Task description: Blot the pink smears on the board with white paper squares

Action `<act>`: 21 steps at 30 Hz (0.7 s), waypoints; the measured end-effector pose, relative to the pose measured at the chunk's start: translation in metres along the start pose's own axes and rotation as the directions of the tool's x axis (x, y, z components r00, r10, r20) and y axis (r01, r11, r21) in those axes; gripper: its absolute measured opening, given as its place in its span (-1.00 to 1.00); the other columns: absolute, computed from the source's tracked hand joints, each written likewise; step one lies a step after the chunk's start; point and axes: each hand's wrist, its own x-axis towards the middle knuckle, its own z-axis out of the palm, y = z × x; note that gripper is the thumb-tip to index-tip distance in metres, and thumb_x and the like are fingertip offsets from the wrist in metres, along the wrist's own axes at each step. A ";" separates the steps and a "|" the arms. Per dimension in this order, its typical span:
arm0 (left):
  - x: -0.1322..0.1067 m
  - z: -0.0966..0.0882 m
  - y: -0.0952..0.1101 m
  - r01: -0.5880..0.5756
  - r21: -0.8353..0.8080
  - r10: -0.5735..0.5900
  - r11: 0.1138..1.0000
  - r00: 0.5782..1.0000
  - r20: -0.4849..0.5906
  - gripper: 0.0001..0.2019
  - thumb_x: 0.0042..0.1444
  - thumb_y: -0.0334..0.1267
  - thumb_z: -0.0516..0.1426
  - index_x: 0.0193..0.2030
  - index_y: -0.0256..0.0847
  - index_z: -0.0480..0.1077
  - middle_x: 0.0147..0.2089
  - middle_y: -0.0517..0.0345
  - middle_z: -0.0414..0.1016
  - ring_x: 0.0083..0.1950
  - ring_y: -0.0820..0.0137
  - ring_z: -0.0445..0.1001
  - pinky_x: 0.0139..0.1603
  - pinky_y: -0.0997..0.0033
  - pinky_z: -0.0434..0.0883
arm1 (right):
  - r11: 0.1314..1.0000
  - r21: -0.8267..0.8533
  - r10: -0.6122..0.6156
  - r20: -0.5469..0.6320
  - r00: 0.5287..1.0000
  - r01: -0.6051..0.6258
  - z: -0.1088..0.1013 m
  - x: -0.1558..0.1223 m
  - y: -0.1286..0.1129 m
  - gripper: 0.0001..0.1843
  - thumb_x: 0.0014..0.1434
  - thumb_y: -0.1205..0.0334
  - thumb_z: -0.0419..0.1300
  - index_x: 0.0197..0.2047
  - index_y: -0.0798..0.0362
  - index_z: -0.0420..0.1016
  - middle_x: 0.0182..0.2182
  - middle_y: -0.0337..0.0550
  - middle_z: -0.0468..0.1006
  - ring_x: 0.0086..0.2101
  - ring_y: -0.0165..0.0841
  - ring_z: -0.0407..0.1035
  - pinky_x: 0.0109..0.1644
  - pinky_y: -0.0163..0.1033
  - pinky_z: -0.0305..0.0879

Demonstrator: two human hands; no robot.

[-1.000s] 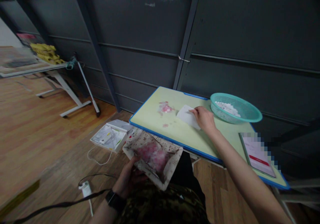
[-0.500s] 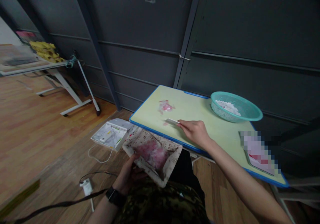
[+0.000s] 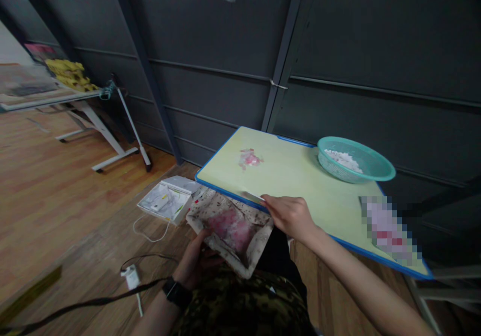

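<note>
On the wooden floor at far left, an open white box [image 3: 166, 200] lies with a cable trailing from it, just beside the low table's corner. Next to it, below the table edge, the left hand [image 3: 197, 261], a dark watch on its wrist, grips from underneath a shallow stained tray [image 3: 231, 231]: off-white, speckled with dark spots, holding a pale pink heap in its middle, tilted toward the table. Just right of the tray, the right hand [image 3: 289, 216] pinches a thin white card [image 3: 253, 196] between thumb and fingers, the card held flat at the near blue edge of the yellow-green table [image 3: 300, 176], over the tray's rim. A small pink smear [image 3: 248, 158] sits farther back on the tabletop. At right stand a teal basket [image 3: 355, 159] of white bits and a blurred paper [image 3: 387, 228].
</note>
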 end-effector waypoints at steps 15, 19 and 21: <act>0.004 -0.004 -0.001 -0.010 0.015 0.010 1.000 1.000 0.001 -0.83 0.08 -0.21 0.19 -0.23 -0.25 0.38 -0.39 0.11 0.52 -0.43 0.35 0.54 -0.31 0.22 0.57 | 0.928 0.064 0.370 -0.048 0.928 -0.367 0.008 0.042 0.048 -0.68 0.24 0.07 0.11 -0.07 -0.02 0.60 -0.20 -0.11 0.64 -0.34 -0.26 0.56 -0.28 -0.28 0.37; 0.004 -0.005 -0.001 -0.025 0.007 0.025 1.000 1.000 -0.014 -0.80 0.05 -0.19 0.21 -0.24 -0.25 0.39 -0.41 0.12 0.51 -0.45 0.36 0.53 -0.31 0.22 0.57 | 0.918 0.103 0.379 0.057 0.924 -0.383 0.024 0.076 0.081 -0.71 0.21 0.07 0.14 -0.14 -0.04 0.64 -0.18 -0.12 0.63 -0.21 -0.19 0.54 -0.19 -0.25 0.35; 0.003 -0.006 -0.001 -0.025 0.013 0.025 1.000 0.999 -0.024 -0.78 0.04 -0.19 0.22 -0.22 -0.26 0.40 -0.41 0.12 0.51 -0.45 0.37 0.53 -0.31 0.25 0.57 | 0.927 0.111 0.343 0.135 0.929 -0.358 0.033 0.087 0.089 -0.72 0.21 0.09 0.14 -0.13 -0.05 0.63 -0.16 -0.11 0.62 -0.19 -0.17 0.53 -0.19 -0.24 0.34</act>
